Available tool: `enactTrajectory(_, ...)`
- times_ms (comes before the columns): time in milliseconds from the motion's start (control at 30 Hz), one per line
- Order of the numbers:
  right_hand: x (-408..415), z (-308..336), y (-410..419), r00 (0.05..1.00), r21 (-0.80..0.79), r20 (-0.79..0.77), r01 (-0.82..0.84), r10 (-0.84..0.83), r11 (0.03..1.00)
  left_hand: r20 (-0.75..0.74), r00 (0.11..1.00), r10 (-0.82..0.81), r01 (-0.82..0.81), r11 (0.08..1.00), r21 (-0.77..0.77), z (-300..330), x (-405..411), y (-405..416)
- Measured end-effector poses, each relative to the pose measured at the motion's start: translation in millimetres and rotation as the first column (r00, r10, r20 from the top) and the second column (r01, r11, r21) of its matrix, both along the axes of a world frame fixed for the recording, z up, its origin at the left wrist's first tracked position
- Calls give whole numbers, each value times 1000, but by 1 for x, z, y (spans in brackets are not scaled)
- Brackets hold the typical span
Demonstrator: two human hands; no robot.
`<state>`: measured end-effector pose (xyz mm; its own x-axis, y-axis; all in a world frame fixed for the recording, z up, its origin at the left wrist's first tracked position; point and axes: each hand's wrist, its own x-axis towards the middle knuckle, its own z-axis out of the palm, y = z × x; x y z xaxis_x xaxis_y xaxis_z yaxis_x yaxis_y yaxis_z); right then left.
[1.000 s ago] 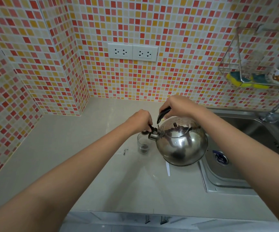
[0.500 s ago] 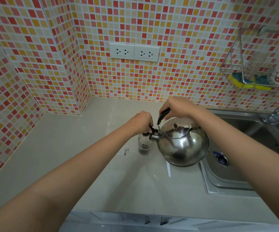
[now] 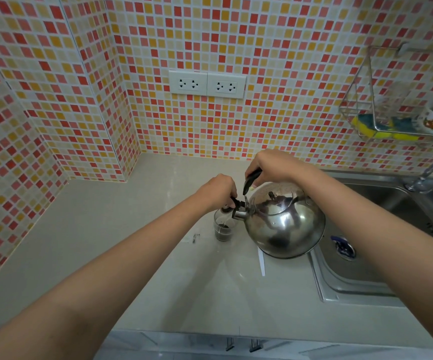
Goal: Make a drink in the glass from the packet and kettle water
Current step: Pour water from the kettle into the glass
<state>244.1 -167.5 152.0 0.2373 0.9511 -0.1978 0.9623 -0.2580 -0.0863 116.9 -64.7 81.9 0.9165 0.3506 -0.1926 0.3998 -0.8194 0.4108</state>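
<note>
A shiny steel kettle (image 3: 285,224) is tilted to the left, its spout right over a small clear glass (image 3: 223,228) on the counter. The glass holds a little dark liquid or powder at the bottom. My right hand (image 3: 272,165) grips the kettle's black handle from above. My left hand (image 3: 219,189) pinches the black spout cap lever, holding it up. A thin white strip (image 3: 261,261), perhaps the packet, lies on the counter under the kettle's near side. Small torn scraps (image 3: 195,236) lie left of the glass.
The beige counter (image 3: 132,255) runs into a tiled corner at the left. A steel sink (image 3: 366,255) with a tap (image 3: 428,172) lies right of the kettle. A wire rack (image 3: 397,110) with a sponge hangs on the wall, and double sockets (image 3: 207,83) sit above.
The kettle has tipped slightly more toward the glass; both hands keep their grips. The view has shifted a little.
</note>
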Motion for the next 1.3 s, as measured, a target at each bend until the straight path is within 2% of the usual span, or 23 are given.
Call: enactTrajectory(1300, 0, 8, 4, 998, -22, 60, -31, 32, 999, -1, 1000, 7, -7, 999, 37, 4, 0, -5)
